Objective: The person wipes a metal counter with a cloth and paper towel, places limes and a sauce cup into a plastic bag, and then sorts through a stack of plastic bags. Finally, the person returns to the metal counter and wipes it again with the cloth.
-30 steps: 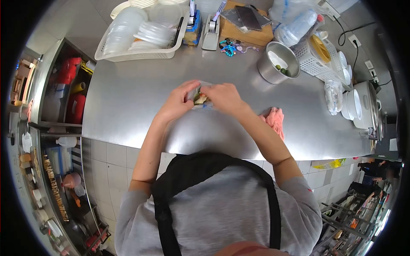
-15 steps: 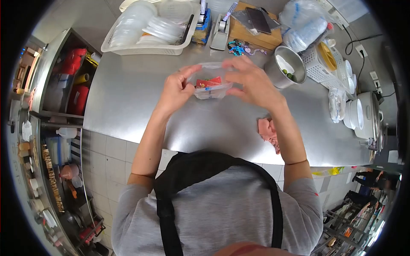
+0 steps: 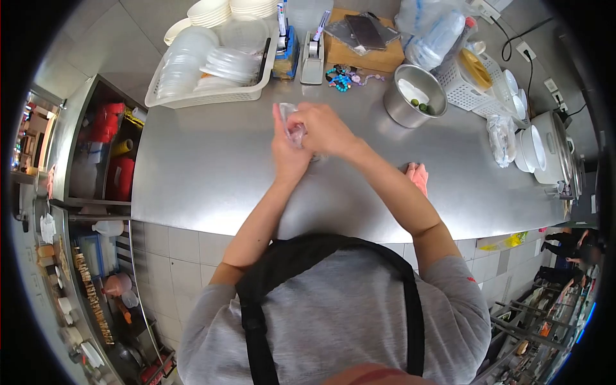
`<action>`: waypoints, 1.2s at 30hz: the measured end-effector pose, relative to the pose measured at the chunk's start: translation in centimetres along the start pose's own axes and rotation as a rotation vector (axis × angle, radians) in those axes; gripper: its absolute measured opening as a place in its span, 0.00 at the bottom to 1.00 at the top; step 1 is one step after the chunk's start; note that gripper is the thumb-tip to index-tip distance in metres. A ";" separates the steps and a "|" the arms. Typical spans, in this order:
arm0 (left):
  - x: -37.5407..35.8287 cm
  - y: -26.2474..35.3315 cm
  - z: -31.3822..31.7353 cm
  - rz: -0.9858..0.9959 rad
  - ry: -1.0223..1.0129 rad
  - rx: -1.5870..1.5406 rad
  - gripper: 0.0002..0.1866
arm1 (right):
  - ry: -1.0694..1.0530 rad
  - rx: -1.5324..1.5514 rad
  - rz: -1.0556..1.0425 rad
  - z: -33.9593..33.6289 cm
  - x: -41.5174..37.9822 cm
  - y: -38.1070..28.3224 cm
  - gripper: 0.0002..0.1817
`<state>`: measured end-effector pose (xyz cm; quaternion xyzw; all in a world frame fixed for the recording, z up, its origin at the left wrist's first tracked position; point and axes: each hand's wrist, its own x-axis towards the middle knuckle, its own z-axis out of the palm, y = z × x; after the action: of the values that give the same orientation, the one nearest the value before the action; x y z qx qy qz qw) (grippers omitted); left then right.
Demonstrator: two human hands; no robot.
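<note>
Both hands are pressed together over the grey steel bench [image 3: 205, 167], clamped on a small clear crumpled plastic bag [image 3: 296, 130]: the left hand [image 3: 288, 154] backs it, and the right hand [image 3: 324, 130] folds over it from the other side. Beyond the hands sit a white plastic basket of lids [image 3: 212, 96] and a round steel bowl [image 3: 414, 96]. A pink cloth [image 3: 418, 176] lies beside the right forearm.

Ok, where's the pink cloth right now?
In the head view the pink cloth lies on the steel counter just right of the person's right forearm, nearer the front edge than the metal bowl.
</note>
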<state>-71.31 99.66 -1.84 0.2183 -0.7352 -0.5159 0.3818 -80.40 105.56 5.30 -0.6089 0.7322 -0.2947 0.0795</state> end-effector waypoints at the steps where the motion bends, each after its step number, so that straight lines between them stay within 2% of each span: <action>1: 0.0 0.3 0.4 -0.063 0.024 0.024 0.54 | 0.043 0.016 0.011 -0.2 -0.2 -0.1 0.08; 4: 0.0 -3.4 2.0 0.006 -0.239 0.444 0.44 | 0.195 0.058 0.019 -1.1 -0.7 -0.7 0.09; 6: 0.4 -4.6 2.4 -0.034 -0.403 0.608 0.32 | 0.337 0.056 0.032 -2.5 -1.8 -1.7 0.09; 7: 0.8 -5.0 2.8 -0.040 -0.498 0.685 0.26 | 0.345 -0.131 -0.154 -2.6 -2.6 -2.1 0.11; 9: -0.5 -10.9 5.0 0.224 -0.255 0.304 0.16 | 0.328 -0.518 -0.508 -1.8 -3.5 -2.9 0.14; 11: -0.2 -11.2 4.7 0.309 -0.215 0.158 0.11 | 0.342 -0.684 -0.474 -1.4 -4.2 -2.0 0.13; 12: 0.5 -7.8 2.9 0.273 -0.296 0.214 0.10 | 0.347 -0.759 -0.456 -1.0 -4.7 -1.2 0.13; 13: 1.0 -5.2 1.4 0.236 -0.371 0.274 0.10 | 0.109 -0.716 -0.269 -0.9 -5.0 0.3 0.11; 15: 1.5 -3.7 -0.1 0.211 -0.551 0.310 0.10 | -0.353 -0.578 0.095 -1.3 -5.1 3.5 0.07; 19: 1.5 -1.9 -1.3 0.190 -0.749 0.187 0.12 | -0.302 -0.169 0.177 -2.4 -7.7 5.2 0.05; 22: 1.1 -1.6 -1.2 0.277 -0.756 0.136 0.09 | -0.158 0.042 0.131 -1.8 -9.7 7.3 0.05; 24: 0.7 -0.9 -1.2 0.253 -0.768 0.172 0.10 | -0.072 0.181 0.116 -1.5 -10.6 8.0 0.05; 27: 0.4 -0.9 -0.8 0.128 -0.745 0.218 0.12 | -0.109 0.465 0.407 -2.2 -11.4 6.5 0.05; 30: -0.2 0.2 -0.1 0.037 -0.647 0.299 0.14 | -0.035 0.515 0.551 -2.1 -11.6 5.3 0.06; 31: -0.4 0.8 0.5 0.021 -0.605 0.330 0.14 | -0.008 0.497 0.542 -2.1 -11.5 4.9 0.06; 33: -1.1 0.6 2.0 0.188 -0.378 0.312 0.12 | 0.050 0.460 0.528 -2.1 -11.2 4.1 0.07; 34: -1.3 0.5 2.4 0.270 -0.265 0.301 0.11 | 0.050 0.379 0.464 -2.2 -11.0 3.7 0.07; 36: -1.4 0.1 2.7 0.225 -0.298 0.258 0.09 | 0.053 0.218 0.337 -2.4 -10.6 3.1 0.07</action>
<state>-72.55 102.27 -2.72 0.1034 -0.8630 -0.3984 0.2930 -81.60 116.55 3.07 -0.4575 0.7892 -0.3708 0.1740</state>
